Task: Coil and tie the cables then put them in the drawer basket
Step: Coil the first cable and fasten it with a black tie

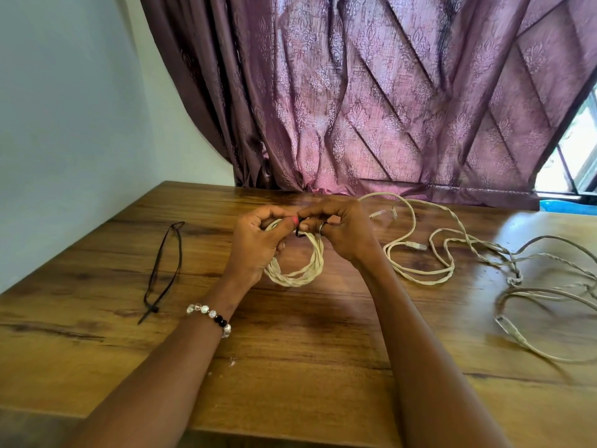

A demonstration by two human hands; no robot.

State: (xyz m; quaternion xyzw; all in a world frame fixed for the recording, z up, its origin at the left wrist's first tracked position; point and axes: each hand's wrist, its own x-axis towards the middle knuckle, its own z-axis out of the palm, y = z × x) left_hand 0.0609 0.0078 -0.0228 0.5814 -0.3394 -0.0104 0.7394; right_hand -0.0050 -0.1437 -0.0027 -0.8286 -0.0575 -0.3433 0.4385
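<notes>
A cream twisted cable coil (298,273) hangs in small loops between both hands above the wooden table (290,350). My left hand (258,244) grips the coil's top on the left. My right hand (342,234) pinches a black tie (301,228) wrapped around the coil's top, its fingertips touching the left hand's. More cream cable (420,253) lies loose on the table to the right, with a plug (415,245) showing. Further loops of cable (546,286) spread toward the right edge. No drawer basket is in view.
Black zip ties (163,270) lie on the table to the left of my hands. A purple curtain (371,108) hangs behind the table and touches its far edge. A white wall stands at the left, a window at the far right.
</notes>
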